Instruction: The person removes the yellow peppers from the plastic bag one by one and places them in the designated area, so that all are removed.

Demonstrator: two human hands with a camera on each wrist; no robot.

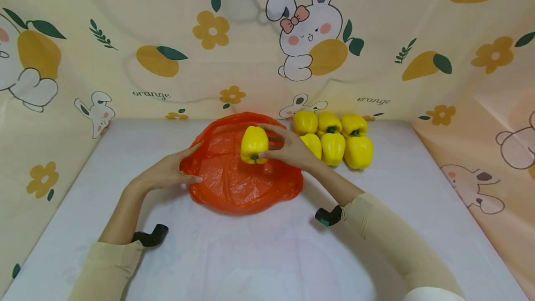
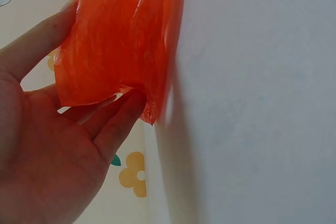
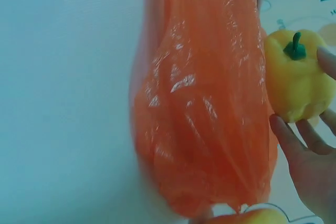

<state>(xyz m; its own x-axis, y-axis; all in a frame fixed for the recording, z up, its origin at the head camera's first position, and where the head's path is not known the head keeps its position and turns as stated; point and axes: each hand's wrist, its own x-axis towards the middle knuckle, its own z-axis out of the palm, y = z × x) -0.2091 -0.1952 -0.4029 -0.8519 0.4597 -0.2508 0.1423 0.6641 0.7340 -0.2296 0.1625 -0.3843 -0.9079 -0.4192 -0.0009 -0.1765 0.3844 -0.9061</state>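
Observation:
A yellow bell pepper with a green stem is held by my right hand, above the open orange-red plastic bag. The right wrist view shows thumb and fingers on either side of the same bell pepper, beside the bag's wall. My left hand holds the left rim of the bag. In the left wrist view its fingers and thumb meet the thin plastic, the fingertips partly hidden by it. The bag lies spread with its mouth facing up.
Several more yellow bell peppers stand in two rows to the right of the bag, near the back wall. The white table is bordered by a printed cloth at the back and sides. A black device sits at each wrist.

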